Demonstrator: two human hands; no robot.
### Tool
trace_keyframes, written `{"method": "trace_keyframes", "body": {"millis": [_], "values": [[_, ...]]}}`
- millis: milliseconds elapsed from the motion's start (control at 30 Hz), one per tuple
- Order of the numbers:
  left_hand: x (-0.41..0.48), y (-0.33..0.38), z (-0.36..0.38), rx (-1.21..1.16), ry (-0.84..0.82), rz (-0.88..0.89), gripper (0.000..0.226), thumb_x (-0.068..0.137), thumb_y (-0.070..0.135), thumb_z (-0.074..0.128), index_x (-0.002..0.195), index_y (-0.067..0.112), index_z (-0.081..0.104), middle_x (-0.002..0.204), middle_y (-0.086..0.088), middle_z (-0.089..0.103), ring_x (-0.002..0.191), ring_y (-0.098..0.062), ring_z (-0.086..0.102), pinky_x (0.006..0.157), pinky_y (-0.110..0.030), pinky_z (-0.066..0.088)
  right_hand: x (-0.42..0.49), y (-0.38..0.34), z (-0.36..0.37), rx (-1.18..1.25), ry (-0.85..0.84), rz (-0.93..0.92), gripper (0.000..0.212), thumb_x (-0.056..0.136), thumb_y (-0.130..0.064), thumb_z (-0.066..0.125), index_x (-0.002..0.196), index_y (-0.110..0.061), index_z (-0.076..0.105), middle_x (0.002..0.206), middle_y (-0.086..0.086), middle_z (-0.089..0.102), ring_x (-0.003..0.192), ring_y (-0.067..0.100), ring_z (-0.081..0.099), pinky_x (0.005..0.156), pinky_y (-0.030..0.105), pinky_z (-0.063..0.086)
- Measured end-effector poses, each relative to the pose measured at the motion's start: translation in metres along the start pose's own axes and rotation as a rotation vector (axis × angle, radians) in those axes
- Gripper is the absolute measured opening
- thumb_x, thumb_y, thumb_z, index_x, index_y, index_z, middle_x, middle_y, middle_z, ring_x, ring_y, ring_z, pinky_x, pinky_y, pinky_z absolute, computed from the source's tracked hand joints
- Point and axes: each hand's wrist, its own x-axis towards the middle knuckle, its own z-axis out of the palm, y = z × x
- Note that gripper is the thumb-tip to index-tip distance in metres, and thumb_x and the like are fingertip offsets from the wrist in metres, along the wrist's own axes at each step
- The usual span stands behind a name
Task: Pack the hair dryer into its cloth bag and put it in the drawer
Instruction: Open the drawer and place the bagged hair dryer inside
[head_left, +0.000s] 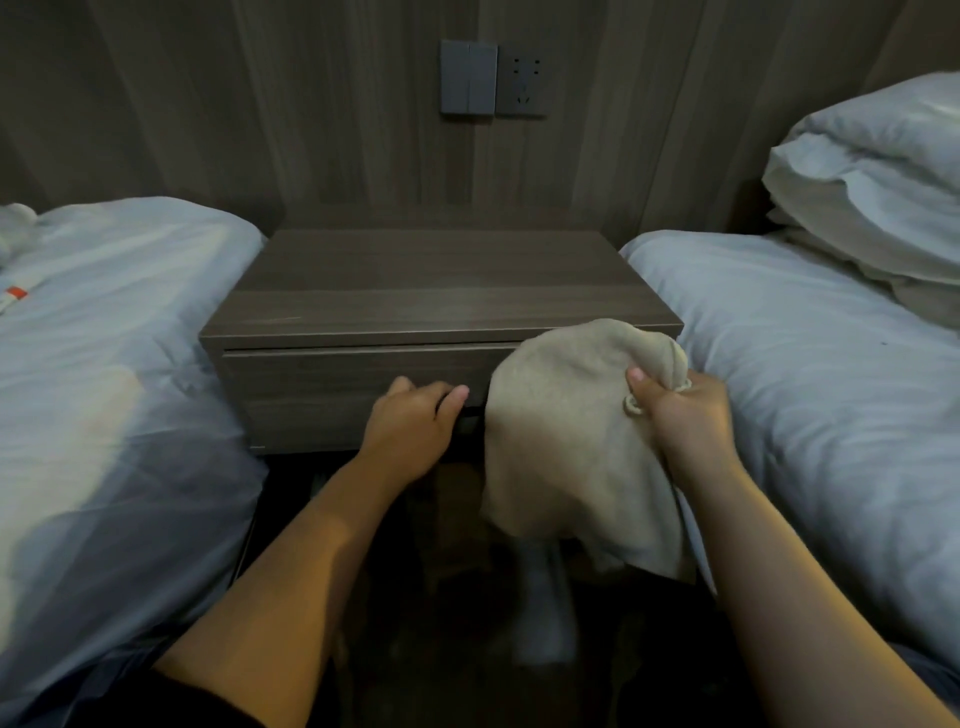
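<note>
A beige cloth bag hangs bulging in front of the nightstand's right side. My right hand grips it at its gathered drawstring neck. The hair dryer itself is hidden; I cannot tell whether it is inside. The dark wood nightstand has one drawer, whose front sits closed or nearly closed. My left hand rests at the drawer front's lower edge, fingers curled under it.
White-covered beds flank the nightstand: one at the left, one at the right with stacked pillows. A switch and socket sit on the wood wall behind. The dark floor lies below, between my arms.
</note>
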Motion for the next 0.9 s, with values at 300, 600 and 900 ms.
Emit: {"method": "trace_keyframes", "body": {"millis": [300,600,900], "values": [[-0.020,0.018,-0.041,0.061,0.360,0.336,0.035,0.095,0.026,0.040,0.109,0.010,0.067,0.108,-0.006,0.068,0.104,-0.022,0.056,0.088,-0.034,0.044,-0.008,-0.020,-0.010,0.248,-0.100,0.129,0.004,0.084,-0.011,0.064,0.080,-0.013,0.065,0.081,0.005,0.068,0.074,0.017,0.065,0.063,0.030,0.051],[-0.019,0.017,-0.069,-0.366,-0.017,-0.104,0.053,0.098,0.051,0.020,0.093,0.032,0.070,0.089,0.008,0.071,0.097,-0.012,0.061,0.098,-0.042,0.041,-0.005,-0.022,-0.009,0.658,-0.124,0.398,0.031,0.083,-0.022,0.064,0.110,-0.008,0.065,0.110,0.011,0.070,0.094,0.025,0.070,0.082,0.042,0.056],[-0.027,0.022,-0.088,-0.793,-0.306,-0.276,0.043,0.090,0.062,0.033,0.094,0.034,0.066,0.087,0.002,0.070,0.074,-0.011,0.067,0.069,-0.024,0.053,-0.003,-0.052,0.012,0.694,-0.130,0.482,0.034,0.089,-0.012,0.057,0.123,-0.005,0.056,0.108,0.015,0.068,0.092,0.028,0.066,0.069,0.041,0.054]]}}
